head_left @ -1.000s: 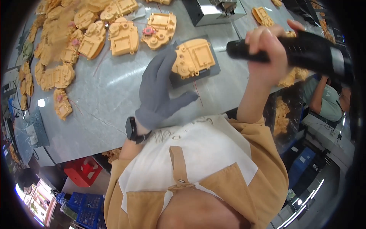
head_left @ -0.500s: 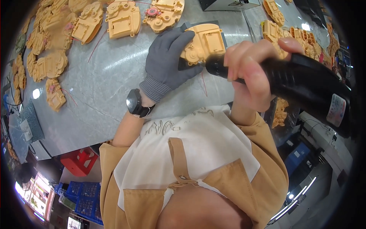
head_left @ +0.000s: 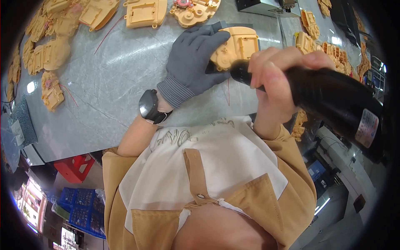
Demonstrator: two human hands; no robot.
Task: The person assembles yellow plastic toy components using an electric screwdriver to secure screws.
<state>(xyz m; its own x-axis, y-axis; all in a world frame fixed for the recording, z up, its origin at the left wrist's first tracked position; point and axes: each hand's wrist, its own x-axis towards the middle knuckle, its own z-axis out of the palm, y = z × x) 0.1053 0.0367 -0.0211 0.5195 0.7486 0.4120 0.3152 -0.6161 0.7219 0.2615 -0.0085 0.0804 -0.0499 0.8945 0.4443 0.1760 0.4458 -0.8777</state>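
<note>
A yellow plastic housing (head_left: 246,45) with a square recess sits on a dark block (head_left: 220,26) on the table. My left hand (head_left: 192,62), in a grey knitted glove, grips its left side, fingers over the top and thumb by the lower edge. Bare and wrapped round a black electric screwdriver (head_left: 329,89), my right hand (head_left: 275,79) holds the tool's nose against or just over the housing's lower edge. The screwdriver's tip is hidden. From beneath the housing a thin red wire (head_left: 228,91) trails toward me.
Along the far side of the grey table (head_left: 121,87) lie several similar housings (head_left: 146,13), heaped at the left (head_left: 52,54). A dark metal box (head_left: 266,7) stands at the back. More yellow parts (head_left: 306,41) lie at the right. Below left are a red stool (head_left: 75,167) and blue crates (head_left: 85,208).
The view has shifted, so the far housings sit higher and further off. Both hands keep their grips, with the screwdriver still at the housing's lower edge.
</note>
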